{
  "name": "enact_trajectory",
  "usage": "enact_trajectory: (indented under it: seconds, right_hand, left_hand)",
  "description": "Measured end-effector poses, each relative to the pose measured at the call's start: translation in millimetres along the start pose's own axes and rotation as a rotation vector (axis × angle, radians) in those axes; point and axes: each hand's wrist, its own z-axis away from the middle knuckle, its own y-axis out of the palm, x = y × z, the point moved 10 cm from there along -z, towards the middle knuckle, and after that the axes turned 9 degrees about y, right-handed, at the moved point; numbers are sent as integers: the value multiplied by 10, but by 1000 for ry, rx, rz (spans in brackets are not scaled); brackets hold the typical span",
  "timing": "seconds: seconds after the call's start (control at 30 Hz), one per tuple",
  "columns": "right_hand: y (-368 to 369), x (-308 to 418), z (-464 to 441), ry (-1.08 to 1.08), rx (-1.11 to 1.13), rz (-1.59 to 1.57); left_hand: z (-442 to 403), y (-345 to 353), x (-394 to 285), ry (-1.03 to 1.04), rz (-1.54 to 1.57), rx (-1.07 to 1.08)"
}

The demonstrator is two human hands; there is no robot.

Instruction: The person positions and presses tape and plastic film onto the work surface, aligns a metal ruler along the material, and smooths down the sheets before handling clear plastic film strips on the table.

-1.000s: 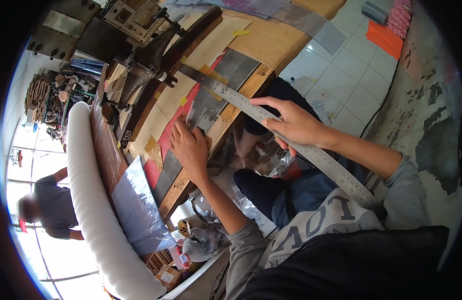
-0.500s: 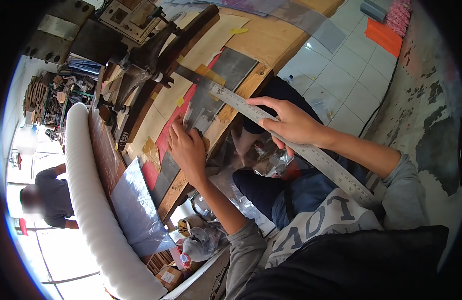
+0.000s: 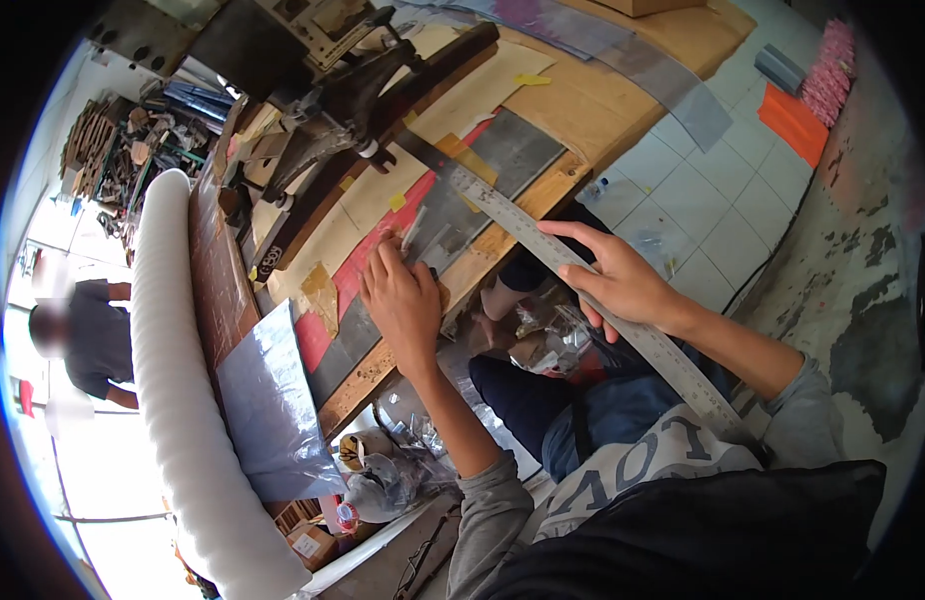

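A long steel ruler (image 3: 663,357) slants from the bench towards my torso, its far end lying over a dark grey strip (image 3: 528,150) by the bench edge. My right hand (image 3: 623,285) grips it near the middle, thumb on top and fingers underneath. My left hand (image 3: 403,305) rests on the grey strip with its fingers curled together. Some clear plastic (image 3: 445,238) lies just beyond those fingertips, and a small dark bit shows beside the thumb. What the left fingers hold, if anything, is hidden.
A dark metal machine (image 3: 333,120) stands over the bench, beside a red strip (image 3: 328,320) and its wooden edge (image 3: 358,390). A silvery sheet (image 3: 273,410) overhangs the left end. Beyond lies a long white foam roll (image 3: 173,370). Another person (image 3: 98,335) stands behind it.
My view has shifted, so the bench and machine appear farther right. Both hands keep nearly the same places on the ruler and the bench. The other person has turned slightly.
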Motion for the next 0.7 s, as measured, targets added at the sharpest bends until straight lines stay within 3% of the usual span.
enact_trajectory:
  seconds: [0.47, 0.57, 0.7]
  right_hand:
    - [35, -48, 6, 111, 2, -17]
    - [52, -33, 15, 132, -8, -39]
    - [62, -21, 17, 138, -15, -58]
  left_hand:
    - [4, 15, 22, -62, 0, 43]
    - [-23, -85, -62, 9, -20, -61]
    - [-25, -75, -50, -8, -6, -48]
